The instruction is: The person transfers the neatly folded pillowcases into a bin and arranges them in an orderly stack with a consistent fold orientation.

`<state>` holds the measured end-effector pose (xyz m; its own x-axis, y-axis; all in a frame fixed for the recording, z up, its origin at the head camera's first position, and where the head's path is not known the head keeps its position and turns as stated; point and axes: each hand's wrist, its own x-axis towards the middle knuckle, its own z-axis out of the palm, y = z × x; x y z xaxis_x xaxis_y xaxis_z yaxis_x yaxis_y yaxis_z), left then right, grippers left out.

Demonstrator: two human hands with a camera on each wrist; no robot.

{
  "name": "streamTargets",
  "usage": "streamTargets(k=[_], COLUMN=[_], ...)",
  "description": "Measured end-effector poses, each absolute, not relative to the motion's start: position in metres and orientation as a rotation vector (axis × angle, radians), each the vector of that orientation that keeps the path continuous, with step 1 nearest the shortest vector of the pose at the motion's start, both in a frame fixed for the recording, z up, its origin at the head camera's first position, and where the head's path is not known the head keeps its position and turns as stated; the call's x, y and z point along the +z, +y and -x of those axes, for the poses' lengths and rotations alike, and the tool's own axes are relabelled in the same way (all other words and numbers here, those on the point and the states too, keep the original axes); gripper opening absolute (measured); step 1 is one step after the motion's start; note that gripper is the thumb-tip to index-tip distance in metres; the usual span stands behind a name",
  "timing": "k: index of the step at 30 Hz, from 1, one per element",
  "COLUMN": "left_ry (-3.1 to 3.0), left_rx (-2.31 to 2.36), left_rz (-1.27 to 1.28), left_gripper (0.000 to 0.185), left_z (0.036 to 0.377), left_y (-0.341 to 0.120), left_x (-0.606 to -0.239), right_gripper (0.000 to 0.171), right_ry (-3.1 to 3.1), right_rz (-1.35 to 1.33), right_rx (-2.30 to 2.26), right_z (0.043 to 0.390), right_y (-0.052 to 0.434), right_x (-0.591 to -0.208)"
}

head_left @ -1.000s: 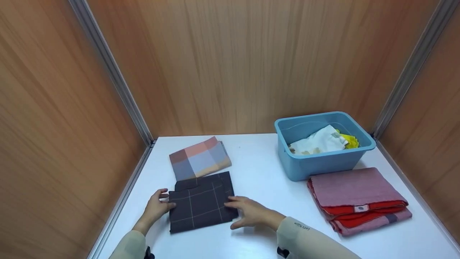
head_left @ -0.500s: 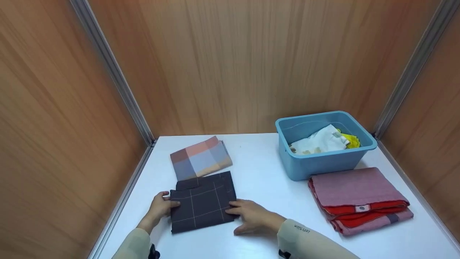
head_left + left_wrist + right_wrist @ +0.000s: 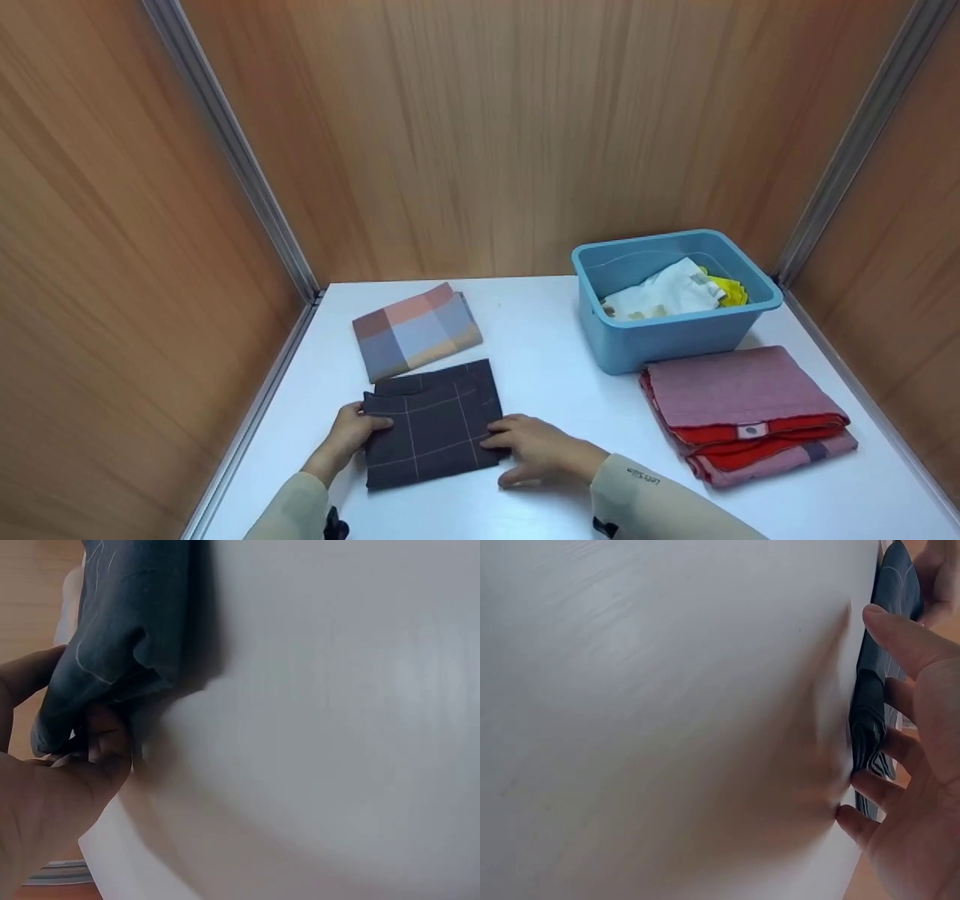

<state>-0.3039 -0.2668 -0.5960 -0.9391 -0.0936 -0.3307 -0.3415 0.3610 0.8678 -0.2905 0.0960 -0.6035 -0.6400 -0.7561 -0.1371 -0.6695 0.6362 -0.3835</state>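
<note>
A dark checked cloth [image 3: 431, 431], folded into layers with thin pale lines, lies on the white table [image 3: 540, 330]. My left hand [image 3: 349, 439] pinches its left edge, thumb on top and fingers underneath; the left wrist view shows the folded cloth [image 3: 135, 622] raised a little there. On the other side, my right hand [image 3: 544, 450] rests its fingers against the right edge. The right wrist view shows those fingertips at the stacked folds, with the thumb held apart from them. Just behind the dark cloth lies a folded multicoloured checked cloth [image 3: 420, 330].
A blue plastic bin [image 3: 660, 341] with a white cloth [image 3: 667, 289] and a yellow cloth [image 3: 731, 291] inside stands at the back right. In front of it is a folded pink and red cloth [image 3: 750, 390]. Wooden panels [image 3: 480, 142] enclose the table.
My left hand has moved in from beside the left edge to pinch it. The dark cloth has shifted slightly right, away from the multicoloured one, and my right fingers now rest on its right edge.
</note>
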Motion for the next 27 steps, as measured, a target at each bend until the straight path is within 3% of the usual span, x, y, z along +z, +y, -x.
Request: streamTargets(k=[27], left_ry=[2.463], left_rx=[1.875], left_rz=[0.106], left_gripper=[0.036], left_z=[0.326], left_y=[-0.197], left_x=[-0.570], right_gripper=[0.048], right_ry=[2.597], right_rz=[1.094], right_rx=[-0.566], right_z=[0.295], right_y=[0.130], right_x=[-0.595])
